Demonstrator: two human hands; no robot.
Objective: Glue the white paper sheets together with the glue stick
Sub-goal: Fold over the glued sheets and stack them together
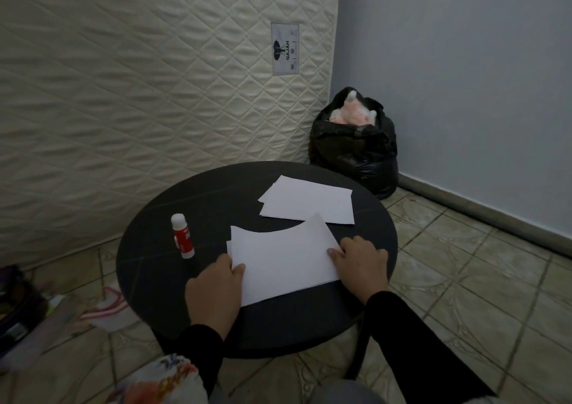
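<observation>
A near stack of white paper sheets (281,258) lies on the round black table (365,217), its far edge curling up. My left hand (216,292) pinches its left edge, thumb on top. My right hand (359,264) grips its right edge, fingers curled over the sheets. A second stack of white sheets (309,200) lies flat farther back on the table. The glue stick (182,236), red label and white cap on, stands upright left of the near stack, touched by neither hand.
A quilted mattress (139,78) leans upright behind the table. A black bag (356,146) with something pink and white inside sits in the corner by the blue wall. Bags and papers (46,313) lie on the tiled floor at left.
</observation>
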